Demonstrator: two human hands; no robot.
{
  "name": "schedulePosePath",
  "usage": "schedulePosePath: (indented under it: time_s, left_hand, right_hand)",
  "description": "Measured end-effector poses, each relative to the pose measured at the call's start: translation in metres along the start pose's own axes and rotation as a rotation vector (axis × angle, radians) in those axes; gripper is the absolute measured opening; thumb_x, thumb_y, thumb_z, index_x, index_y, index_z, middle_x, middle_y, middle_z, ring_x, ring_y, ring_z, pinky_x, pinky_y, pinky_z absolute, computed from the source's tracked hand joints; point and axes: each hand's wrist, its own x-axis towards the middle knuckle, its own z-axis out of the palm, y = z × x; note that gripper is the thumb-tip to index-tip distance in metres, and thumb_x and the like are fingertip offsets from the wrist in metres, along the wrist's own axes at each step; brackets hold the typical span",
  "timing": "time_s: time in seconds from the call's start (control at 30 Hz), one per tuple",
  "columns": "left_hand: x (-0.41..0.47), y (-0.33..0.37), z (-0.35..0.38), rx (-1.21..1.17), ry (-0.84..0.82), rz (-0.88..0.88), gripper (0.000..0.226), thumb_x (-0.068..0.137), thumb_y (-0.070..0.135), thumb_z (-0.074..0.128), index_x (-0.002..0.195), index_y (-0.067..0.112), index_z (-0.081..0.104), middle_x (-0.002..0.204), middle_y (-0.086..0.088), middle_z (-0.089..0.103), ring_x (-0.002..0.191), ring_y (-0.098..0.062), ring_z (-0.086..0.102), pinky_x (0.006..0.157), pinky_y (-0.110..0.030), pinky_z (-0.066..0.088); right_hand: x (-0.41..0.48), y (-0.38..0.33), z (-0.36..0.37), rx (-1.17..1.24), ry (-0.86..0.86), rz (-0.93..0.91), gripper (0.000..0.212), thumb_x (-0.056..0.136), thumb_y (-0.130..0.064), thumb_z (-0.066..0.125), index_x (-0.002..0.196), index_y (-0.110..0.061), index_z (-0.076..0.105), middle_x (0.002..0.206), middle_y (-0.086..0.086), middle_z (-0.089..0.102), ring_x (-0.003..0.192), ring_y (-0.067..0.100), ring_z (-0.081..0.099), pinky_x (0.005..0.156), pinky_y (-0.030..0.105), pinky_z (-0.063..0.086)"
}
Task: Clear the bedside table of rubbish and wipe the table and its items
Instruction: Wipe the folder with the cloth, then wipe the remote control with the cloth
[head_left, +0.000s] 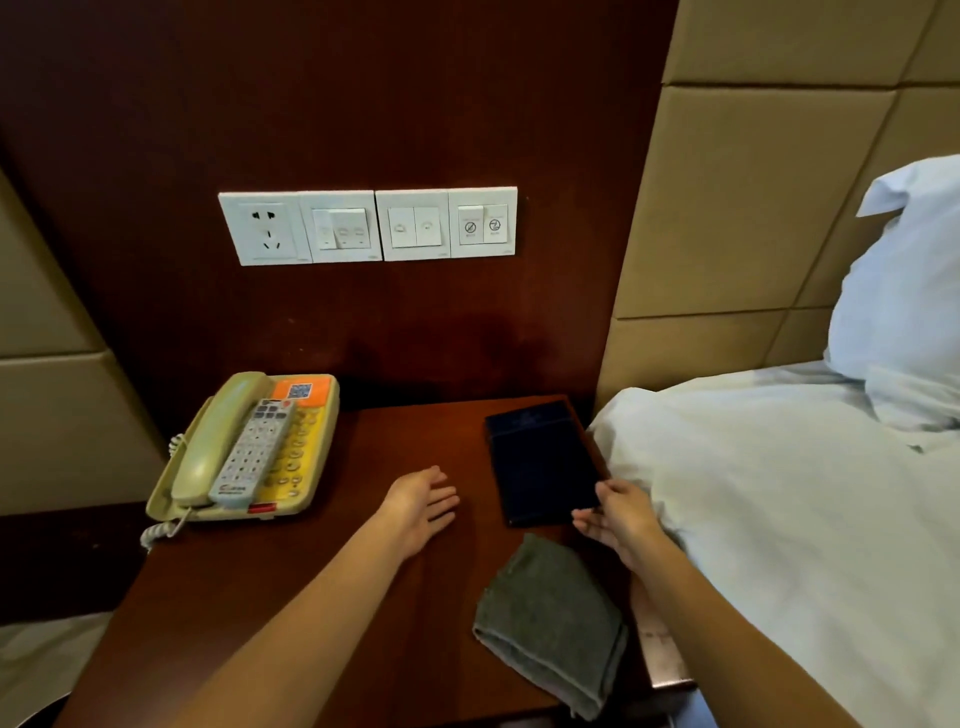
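A dark wooden bedside table (322, 597) fills the lower middle. A beige phone (249, 447) with a white remote (257, 452) lying on its keypad sits at the back left. A dark blue flat box (540, 457) lies at the back right. A folded grey cloth (550, 623) rests near the front right edge. My left hand (421, 506) hovers open, palm up, over the table's middle. My right hand (618, 514) is open at the box's near right corner, fingers touching or almost touching it.
A white panel of socket and switches (369, 226) is on the dark wood wall behind. A bed with white duvet (779, 519) and pillow (904, 291) presses against the table's right side. Padded beige headboard panels (727, 208) stand behind it.
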Motion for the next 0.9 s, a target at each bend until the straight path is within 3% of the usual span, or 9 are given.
schedulePosePath:
  time_s: [0.17,0.3,0.37,0.43,0.5,0.7,0.77,0.87,0.9]
  left_hand:
    - [0.016,0.0,-0.001,-0.059,0.002,0.04,0.042,0.103,0.017,0.035,0.14,-0.002,0.036,0.132,-0.022,0.052,0.107,-0.028,0.058,0.089,-0.034,0.047]
    - [0.018,0.001,-0.008,-0.072,0.007,0.057,0.042,0.102,0.016,0.035,0.14,-0.002,0.034,0.101,-0.015,0.06,0.086,-0.023,0.061,0.073,-0.03,0.051]
    - [0.015,0.002,-0.014,-0.057,0.017,0.068,0.041,0.102,0.015,0.035,0.14,-0.001,0.034,0.098,-0.014,0.061,0.085,-0.023,0.061,0.071,-0.029,0.051]
    - [0.011,0.004,-0.021,-0.05,0.039,0.081,0.039,0.102,0.015,0.035,0.138,0.0,0.036,0.096,-0.013,0.062,0.083,-0.022,0.061,0.069,-0.028,0.049]
    - [0.004,0.008,-0.027,-0.039,0.061,0.076,0.036,0.102,0.015,0.035,0.134,0.0,0.04,0.093,-0.012,0.062,0.079,-0.02,0.06,0.065,-0.027,0.047]
    - [-0.03,0.022,-0.05,0.054,0.079,0.071,0.023,0.102,0.019,0.033,0.111,0.005,0.049,0.087,-0.006,0.062,0.074,-0.016,0.058,0.062,-0.026,0.042]
    - [-0.041,0.024,-0.061,0.082,0.094,0.083,0.023,0.102,0.02,0.033,0.107,0.007,0.051,0.086,-0.005,0.063,0.073,-0.015,0.058,0.061,-0.026,0.042]
    - [-0.052,0.024,-0.083,0.14,0.151,0.126,0.02,0.1,0.019,0.036,0.105,0.009,0.052,0.082,-0.002,0.063,0.066,-0.014,0.057,0.058,-0.025,0.04]
    - [-0.055,0.023,-0.092,0.148,0.18,0.159,0.018,0.1,0.017,0.038,0.105,0.008,0.052,0.081,-0.002,0.063,0.064,-0.014,0.056,0.057,-0.025,0.039]
  right_hand:
    - [0.019,-0.015,0.005,-0.026,0.044,-0.011,0.042,0.099,0.009,0.03,0.139,-0.004,0.033,0.129,0.027,0.048,0.104,0.039,0.061,0.078,0.039,0.053]
    - [0.022,-0.013,0.012,-0.252,0.082,-0.067,0.041,0.098,0.004,0.036,0.138,-0.005,0.036,0.127,0.025,0.053,0.092,0.031,0.065,0.076,0.035,0.055]
    - [0.019,-0.007,0.013,-0.613,0.134,-0.229,0.036,0.099,-0.006,0.04,0.135,-0.008,0.04,0.12,0.02,0.057,0.089,0.03,0.064,0.072,0.038,0.056]
    - [0.009,-0.005,0.016,-1.047,0.166,-0.433,0.023,0.098,-0.021,0.043,0.116,-0.011,0.054,0.103,0.012,0.063,0.088,0.028,0.063,0.077,0.04,0.055]
    - [-0.008,-0.007,0.023,-1.293,0.068,-0.52,0.026,0.098,-0.032,0.042,0.103,-0.014,0.059,0.093,0.005,0.064,0.085,0.023,0.063,0.078,0.038,0.055]
    - [-0.055,-0.017,0.041,-1.642,-0.205,-0.491,0.033,0.09,-0.052,0.049,0.092,-0.019,0.054,0.093,0.001,0.059,0.092,0.025,0.061,0.081,0.038,0.051]
    - [-0.064,-0.014,0.041,-1.736,-0.233,-0.424,0.042,0.086,-0.056,0.052,0.104,-0.018,0.056,0.107,0.003,0.061,0.1,0.026,0.06,0.086,0.039,0.05]
    - [-0.077,-0.001,0.045,-1.96,-0.282,-0.149,0.075,0.08,-0.067,0.053,0.132,-0.014,0.046,0.131,0.007,0.053,0.117,0.029,0.054,0.093,0.039,0.047]
    - [-0.079,0.004,0.047,-1.982,-0.293,-0.127,0.074,0.082,-0.065,0.052,0.134,-0.013,0.044,0.132,0.007,0.051,0.118,0.029,0.053,0.094,0.039,0.047]
